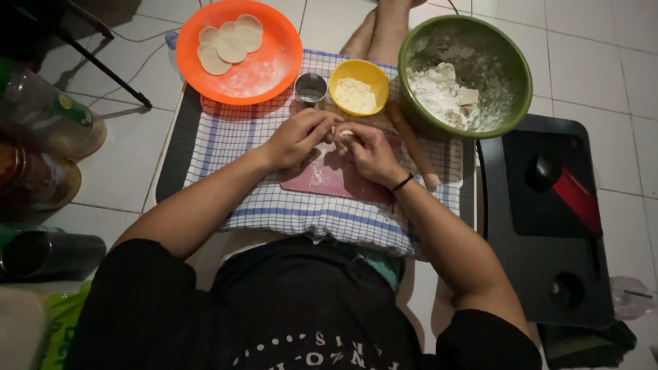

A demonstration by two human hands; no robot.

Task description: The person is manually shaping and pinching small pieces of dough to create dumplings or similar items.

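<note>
Both my hands meet over a pink cutting board (329, 181) that lies on a blue-checked cloth (226, 137). My left hand (296, 137) and my right hand (367, 152) pinch a small pale piece of dough (345, 134) between their fingertips. Just beyond them stand a yellow bowl of pale filling (358, 86) and a small round metal cutter (310, 88). An orange plate (274, 41) at the back left carries several flat dough rounds (229, 42). A wooden rolling pin (413, 147) lies to the right of my right hand.
A green bowl (510, 51) with flour and dough scraps stands at the back right. A black tray (548, 226) with a red-handled tool lies on the right. Bottles and jars (41, 123) crowd the left edge. White floor tiles surround the cloth.
</note>
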